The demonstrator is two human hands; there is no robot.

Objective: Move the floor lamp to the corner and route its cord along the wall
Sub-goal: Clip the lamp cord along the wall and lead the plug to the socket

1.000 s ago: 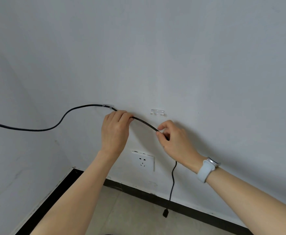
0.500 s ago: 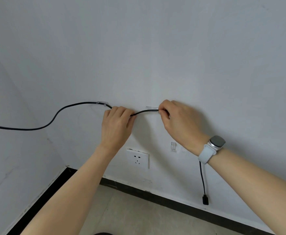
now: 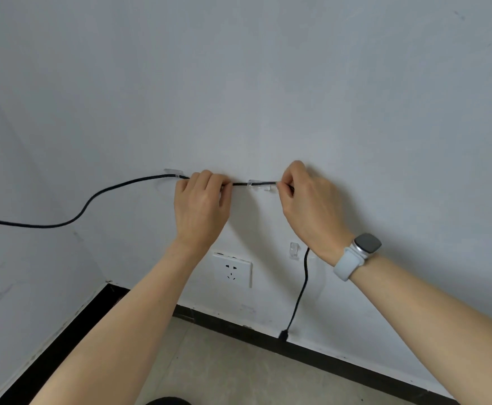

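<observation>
Pale grey wall (image 3: 268, 83) is filling most of the view, meeting a side wall at a corner on the left, with a black baseboard (image 3: 341, 356) running along the bottom above a beige tiled floor (image 3: 224, 372). A black cord (image 3: 116, 188) is coming in from the left edge, sagging, then rising to a clear clip (image 3: 173, 172) stuck on the wall. From there it is running level behind the left hand (image 3: 201, 206), through a second clear clip (image 3: 260, 185), and into the right hand (image 3: 311, 209). Both hands are pinching the cord against the wall, each grip closed on it, the left one between the two clips and the right one just beside the second clip. Below the right hand, the cord is hanging down the wall, passing just beside a third clear clip (image 3: 294, 250) without sitting in it, and its plug end (image 3: 283, 334) is dangling in front of the baseboard. A white wall socket (image 3: 232, 270) is sitting under the left wrist, with nothing plugged in. The right wrist is wearing a smartwatch (image 3: 361, 252) on a pale band. The lamp itself is out of view.
</observation>
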